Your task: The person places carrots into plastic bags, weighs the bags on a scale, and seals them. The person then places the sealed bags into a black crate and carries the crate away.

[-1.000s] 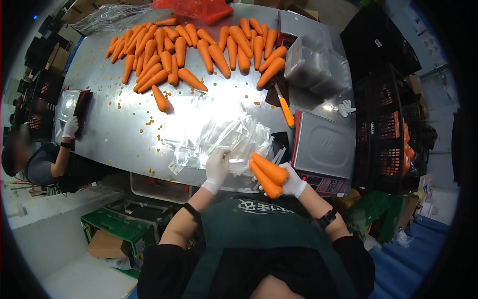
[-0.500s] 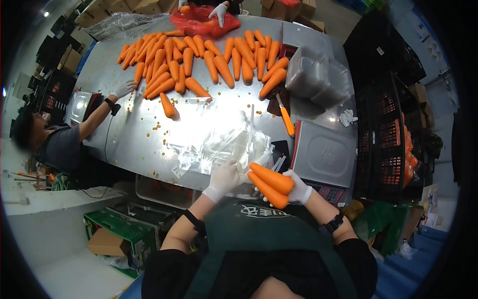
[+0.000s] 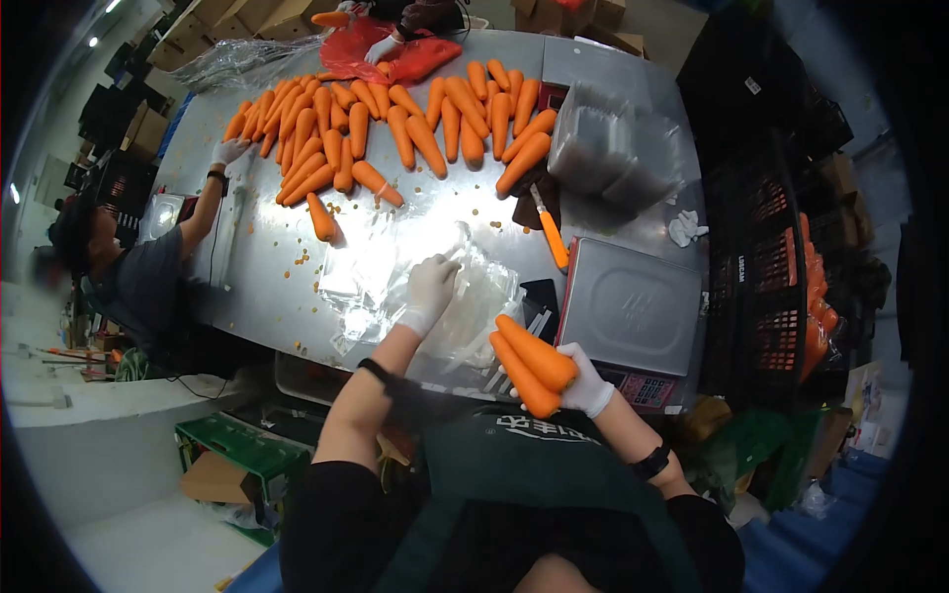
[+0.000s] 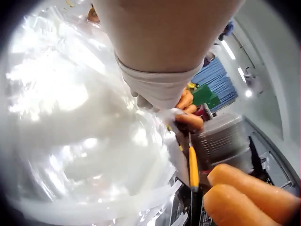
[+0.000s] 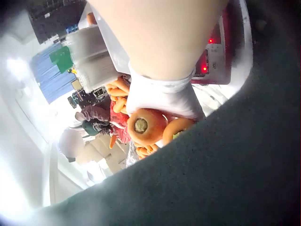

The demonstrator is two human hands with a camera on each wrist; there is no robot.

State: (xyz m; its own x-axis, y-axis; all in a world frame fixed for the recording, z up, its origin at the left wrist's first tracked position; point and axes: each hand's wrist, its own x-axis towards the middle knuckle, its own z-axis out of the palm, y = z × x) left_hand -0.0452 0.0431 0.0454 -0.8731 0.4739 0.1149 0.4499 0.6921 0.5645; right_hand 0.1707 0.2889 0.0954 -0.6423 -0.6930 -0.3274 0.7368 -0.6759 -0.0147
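My gloved right hand (image 3: 586,383) holds two carrots (image 3: 537,358) side by side, their thick ends toward my body. The right wrist view shows the stem end of one carrot (image 5: 146,126) beside the white glove. Over the clear plastic bags (image 3: 371,296) on the metal table, my gloved left hand (image 3: 431,292) has its fingers curled at the top of a clear bag (image 3: 479,316). That bag (image 4: 84,132) fills much of the left wrist view, where the glove hides most of the fingertips. An orange-handled knife (image 3: 552,237) lies beyond the right hand.
A pile of carrots (image 3: 316,128) spans the table's far side. To the right stand a weighing scale (image 3: 633,311) and stacked clear trays (image 3: 613,148). One person (image 3: 129,257) reaches to the pile from the left; another's gloved hand (image 3: 384,47) is at a red bag (image 3: 425,59).
My left hand moved back toward my body, then forward over the bags. The right hand keeps both carrots close to my apron. The person at left reached to the pile; another appeared at the red bag.
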